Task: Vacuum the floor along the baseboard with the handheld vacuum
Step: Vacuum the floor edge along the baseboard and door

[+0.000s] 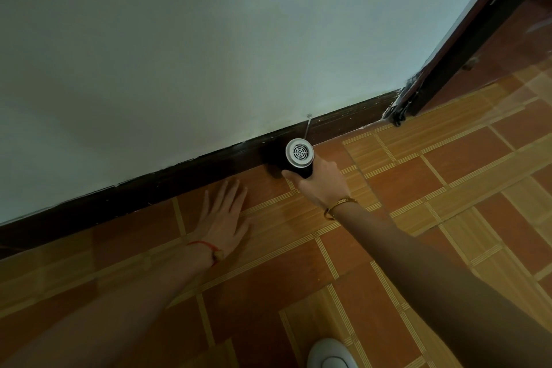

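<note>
Black handheld vacuum (294, 160) stood nozzle end down where floor tiles (448, 173) met dark baseboard (179, 176) | right hand (321, 185) wrapped its barrel | left hand (222, 218) lay flat on tiles, fingers spread | judged: nozzle best kept tight to seam, travel slow

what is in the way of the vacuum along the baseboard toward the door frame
Nothing visible: the floor strip between the handheld vacuum, gripped by the right hand, and the door frame is bare tile. The other way, the left hand lies flat on the floor beside the baseboard.
</note>
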### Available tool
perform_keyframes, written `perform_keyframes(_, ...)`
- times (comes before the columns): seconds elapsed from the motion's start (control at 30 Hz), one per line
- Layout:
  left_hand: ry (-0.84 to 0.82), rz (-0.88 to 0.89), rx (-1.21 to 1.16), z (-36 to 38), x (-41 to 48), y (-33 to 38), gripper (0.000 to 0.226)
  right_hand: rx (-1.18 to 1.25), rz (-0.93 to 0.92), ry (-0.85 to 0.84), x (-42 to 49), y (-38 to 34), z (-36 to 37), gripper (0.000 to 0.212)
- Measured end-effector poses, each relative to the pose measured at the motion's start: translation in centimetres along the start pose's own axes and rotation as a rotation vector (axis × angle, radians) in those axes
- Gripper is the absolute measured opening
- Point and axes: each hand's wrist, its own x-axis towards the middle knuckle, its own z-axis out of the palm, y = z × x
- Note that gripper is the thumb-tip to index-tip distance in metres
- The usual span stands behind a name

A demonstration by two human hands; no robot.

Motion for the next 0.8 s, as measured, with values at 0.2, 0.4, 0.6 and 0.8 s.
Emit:
perform_keyframes(0.2, 0.019, -0.034, -0.028, 0.2, -1.2, -1.2, 0.081, 0.006, -0.011, -0.043, -0.4, -1.7, 1.1, 0.066)
perform_keyframes(0.4, 0.040, -0.074, -0.092, 0.9, -2.2, -2.7, 0.091, 0.016, -0.007, -0.065, -0.7, -3.3, 2.1, 0.066)
perform_keyframes(0.6, 0.066, -0.102, -0.082, 1.3, -3.0, -3.7, 0.089, -0.026, -0.052, -0.123, -0.7, -4.7, 2.8, 0.066)
perform_keyframes(0.8, 0.067, -0.138, -0.127, 1.8, -4.8, -4.5, 0.091, -0.009, -0.062, -0.160, -0.7, -5.0, 3.0, 0.067)
